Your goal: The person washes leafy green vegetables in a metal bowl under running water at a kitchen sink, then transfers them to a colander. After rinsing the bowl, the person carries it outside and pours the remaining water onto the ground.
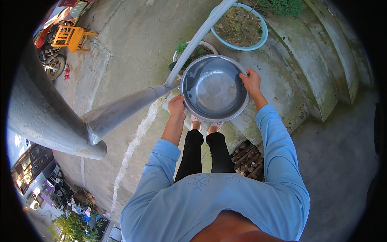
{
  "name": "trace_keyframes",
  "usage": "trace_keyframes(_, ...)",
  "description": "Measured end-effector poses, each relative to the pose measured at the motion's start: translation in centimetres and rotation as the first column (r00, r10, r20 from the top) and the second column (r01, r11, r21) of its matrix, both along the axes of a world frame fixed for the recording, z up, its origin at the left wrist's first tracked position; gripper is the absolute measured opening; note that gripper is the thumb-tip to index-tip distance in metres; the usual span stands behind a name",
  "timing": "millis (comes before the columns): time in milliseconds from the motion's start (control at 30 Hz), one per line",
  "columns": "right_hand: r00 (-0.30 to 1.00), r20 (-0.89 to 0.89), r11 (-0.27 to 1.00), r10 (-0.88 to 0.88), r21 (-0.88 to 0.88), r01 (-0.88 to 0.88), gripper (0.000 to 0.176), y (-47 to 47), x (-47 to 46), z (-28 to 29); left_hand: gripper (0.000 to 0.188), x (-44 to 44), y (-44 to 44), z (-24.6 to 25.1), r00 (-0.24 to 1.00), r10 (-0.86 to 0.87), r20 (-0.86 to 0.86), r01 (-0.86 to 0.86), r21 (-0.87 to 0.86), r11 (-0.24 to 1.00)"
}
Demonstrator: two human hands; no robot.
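A round stainless steel basin [214, 90] is held out in front of me, above my feet. Inside it are a shallow layer of what looks like water and a few small green bits. My left hand [177, 106] grips the rim at the lower left. At the upper right of the rim, my right hand [251, 81] holds on with its fingers over the edge. Just beyond the basin, partly hidden by it, stands a white pot [210, 46] with green plants.
Metal railing pipes [121, 106] run close by on the left. A light blue planter [265, 33] of soil stands ahead, beside curved concrete steps [311, 57]. Stacked roof tiles or similar pieces [248, 160] lie by my legs. An orange chair [74, 37] and a motorcycle [54, 65] are farther off, upper left.
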State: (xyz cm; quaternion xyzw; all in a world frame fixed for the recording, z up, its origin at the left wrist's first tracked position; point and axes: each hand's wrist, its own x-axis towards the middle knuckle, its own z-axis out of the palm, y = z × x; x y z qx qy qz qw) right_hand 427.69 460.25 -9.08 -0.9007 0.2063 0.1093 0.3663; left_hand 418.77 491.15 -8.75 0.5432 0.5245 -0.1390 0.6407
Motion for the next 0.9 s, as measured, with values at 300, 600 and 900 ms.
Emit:
trace_keyframes(300,1.000,0.008,0.999,-0.002,0.033,0.001,0.023,0.7,0.5,1.1,0.017,0.3,0.0,0.6,0.999,0.050,0.013,-0.050,-0.016,0.999)
trace_keyframes(600,1.000,-0.006,1.000,-0.009,0.014,0.009,0.023,0.7,0.8,0.7,0.022,0.2,0.3,0.3,0.999,0.039,0.005,-0.039,-0.011,0.999)
trace_keyframes(900,0.996,0.088,0.999,0.000,0.044,-0.003,0.022,0.3,0.2,1.8,0.025,0.4,-0.8,1.8,0.998,0.064,0.025,-0.064,-0.001,0.998)
